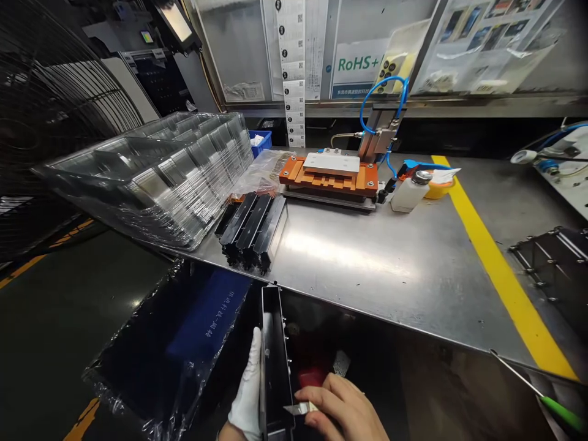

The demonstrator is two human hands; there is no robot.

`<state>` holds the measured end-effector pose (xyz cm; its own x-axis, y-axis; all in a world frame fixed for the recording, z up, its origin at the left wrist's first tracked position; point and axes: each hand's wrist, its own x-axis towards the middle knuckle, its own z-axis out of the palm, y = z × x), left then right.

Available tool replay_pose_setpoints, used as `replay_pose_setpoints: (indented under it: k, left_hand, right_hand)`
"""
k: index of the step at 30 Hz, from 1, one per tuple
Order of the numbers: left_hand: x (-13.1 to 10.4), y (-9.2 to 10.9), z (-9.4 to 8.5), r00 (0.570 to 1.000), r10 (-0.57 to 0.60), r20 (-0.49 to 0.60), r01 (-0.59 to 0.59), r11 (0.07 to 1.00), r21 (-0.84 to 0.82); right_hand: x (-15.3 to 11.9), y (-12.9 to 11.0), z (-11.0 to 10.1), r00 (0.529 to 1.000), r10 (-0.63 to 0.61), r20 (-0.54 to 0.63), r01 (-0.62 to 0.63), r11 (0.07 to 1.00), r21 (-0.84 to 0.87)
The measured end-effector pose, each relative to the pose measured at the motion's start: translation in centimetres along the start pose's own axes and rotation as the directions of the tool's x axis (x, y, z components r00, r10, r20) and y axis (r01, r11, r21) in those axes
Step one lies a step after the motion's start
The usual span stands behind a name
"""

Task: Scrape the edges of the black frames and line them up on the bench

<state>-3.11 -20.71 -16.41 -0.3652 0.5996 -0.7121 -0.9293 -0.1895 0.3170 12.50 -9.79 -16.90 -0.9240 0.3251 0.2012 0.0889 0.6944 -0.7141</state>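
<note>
In a white glove, my left hand [248, 392] is closed along the left side of a long black plastic housing [275, 349], which is held upright below the table's front edge with its hollow side facing me. My bare right hand [346, 407] pinches a small craft knife [301, 408]. The pointed blade lies at the housing's right rim, near its lower end. Several similar black housings [252, 229] lie side by side on the table's near left edge. My right hand hides most of the knife's handle.
Stacked clear plastic trays [184, 177] stand at left. An orange fixture [328, 174] with blue air hoses sits at the back, beside a white bottle [411, 193]. Below the table is a blue bin [202, 318] lined with plastic. A green-handled tool [563, 413] juts over the right edge.
</note>
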Motion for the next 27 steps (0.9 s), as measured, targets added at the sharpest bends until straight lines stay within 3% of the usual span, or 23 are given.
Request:
replay_pose_setpoints:
  k: [5,12,20,23,27]
  left_hand:
    - [0.1,-0.7,-0.5,0.998,-0.049,0.035,0.049,0.999,0.023]
    - [0.4,-0.6,-0.6,0.998,-0.059,0.028,0.057,0.996,0.063]
    - [-0.5,-0.4,-1.0,0.975,-0.220,0.010,0.217,0.967,0.131]
    - [-0.7,-0.7,-1.0,0.974,-0.225,0.017,0.221,0.967,0.125]
    - [-0.5,-1.1,-0.9,0.978,-0.206,0.031,0.202,0.974,0.100]
  right_hand:
    - [1.3,0.0,-0.8,0.992,0.005,-0.122,-0.011,0.999,-0.046]
    - [0.4,0.0,-0.5,0.996,0.065,0.056,-0.066,0.998,0.017]
    - [1.4,0.2,-1.0,0.995,0.060,-0.085,-0.068,0.993,-0.097]
    - [1.4,0.6,-1.2,0.988,0.080,-0.132,-0.095,0.989,-0.114]
    - [0.8,0.6,-0.9,0.997,0.067,-0.044,-0.069,0.996,-0.049]
